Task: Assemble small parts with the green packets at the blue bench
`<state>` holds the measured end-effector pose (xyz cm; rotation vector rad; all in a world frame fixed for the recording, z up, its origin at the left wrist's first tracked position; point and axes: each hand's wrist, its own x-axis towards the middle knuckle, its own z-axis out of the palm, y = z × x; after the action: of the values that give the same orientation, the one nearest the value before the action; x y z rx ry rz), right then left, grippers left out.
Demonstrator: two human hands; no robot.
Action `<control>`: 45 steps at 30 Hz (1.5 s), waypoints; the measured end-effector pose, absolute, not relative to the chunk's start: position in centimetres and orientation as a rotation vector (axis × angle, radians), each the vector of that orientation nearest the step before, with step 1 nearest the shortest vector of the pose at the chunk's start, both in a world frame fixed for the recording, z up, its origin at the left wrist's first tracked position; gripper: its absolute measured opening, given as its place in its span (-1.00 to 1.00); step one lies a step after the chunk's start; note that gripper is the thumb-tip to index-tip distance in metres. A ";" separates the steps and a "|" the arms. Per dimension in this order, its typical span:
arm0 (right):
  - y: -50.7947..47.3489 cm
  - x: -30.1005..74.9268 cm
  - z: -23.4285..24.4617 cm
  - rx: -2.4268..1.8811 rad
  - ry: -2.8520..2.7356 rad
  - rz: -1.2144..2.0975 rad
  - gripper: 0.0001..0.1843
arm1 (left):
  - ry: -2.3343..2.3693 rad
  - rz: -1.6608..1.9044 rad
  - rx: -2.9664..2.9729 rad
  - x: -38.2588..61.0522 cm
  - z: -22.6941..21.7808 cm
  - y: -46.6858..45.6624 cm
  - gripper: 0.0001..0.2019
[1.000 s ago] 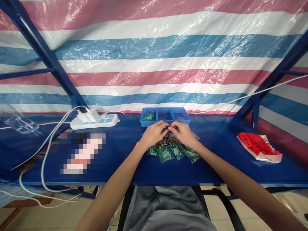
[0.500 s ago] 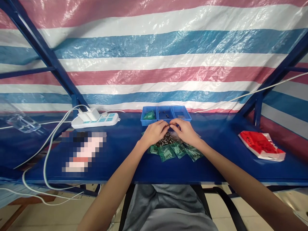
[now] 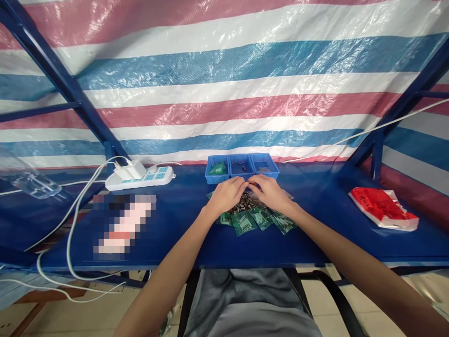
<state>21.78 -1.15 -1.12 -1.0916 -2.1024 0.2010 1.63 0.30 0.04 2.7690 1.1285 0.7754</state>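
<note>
My left hand (image 3: 227,194) and my right hand (image 3: 268,191) meet fingertip to fingertip over the table, just in front of the blue bins. Both are closed in a pinch; whatever lies between the fingertips is too small to make out. Below them is a heap of small metallic brown parts (image 3: 244,204). Green-tinted plastic bags (image 3: 244,223) with small pale pieces inside fan out along the near side of the heap. Of the three joined bins, the left bin (image 3: 217,179) holds a green bag, the middle bin (image 3: 240,159) a few small parts, the right bin (image 3: 263,161) something flat.
A white power strip (image 3: 140,183) with plugged-in chargers stands at the left, its cables (image 3: 70,234) looping over the table edge. Further left lies a clear plastic bottle (image 3: 42,187). A red and white packet (image 3: 384,209) rests at the right. Striped sheeting (image 3: 224,107) hangs behind.
The view has tilted slightly. My hands stay together in nearly the same place, with only small finger movement.
</note>
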 end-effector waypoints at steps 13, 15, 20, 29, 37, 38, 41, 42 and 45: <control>-1.4 21.9 -1.1 -1.106 -2.133 0.204 -0.80 | 1.079 0.861 2.580 1.7 -0.3 0.5 -0.63; -1.5 21.9 -1.1 -1.106 -2.148 0.197 -0.79 | 1.060 0.864 2.553 1.7 -0.1 0.5 -0.62; -1.6 21.8 -1.1 -1.116 -2.224 0.143 -0.73 | 1.017 0.840 2.559 1.5 0.2 0.3 -0.67; -1.6 21.8 -0.5 -1.108 -2.190 0.170 -0.69 | 1.082 0.888 2.669 1.6 0.0 0.1 -0.83; -1.7 21.7 -0.5 -1.115 -2.224 0.146 -0.68 | 1.047 0.930 2.713 1.4 0.0 0.1 -0.80; -1.7 21.7 -0.4 -1.124 -2.205 0.158 -0.67 | 1.050 0.924 2.722 1.4 0.0 0.1 -0.80; -1.7 21.9 -0.3 -1.125 -2.129 0.196 -0.69 | 1.081 0.897 2.737 1.5 0.0 0.1 -0.78; -1.7 21.9 -0.3 -1.114 -2.110 0.208 -0.72 | 1.089 0.895 2.733 1.6 0.0 0.1 -0.78; -1.5 21.9 -0.5 -1.060 -2.093 0.239 -0.80 | 1.097 0.923 2.705 1.7 0.0 0.3 -0.79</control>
<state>21.94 -1.52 -0.55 -1.0596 -2.0932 0.2392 1.66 0.27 0.01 2.7053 1.0972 0.9235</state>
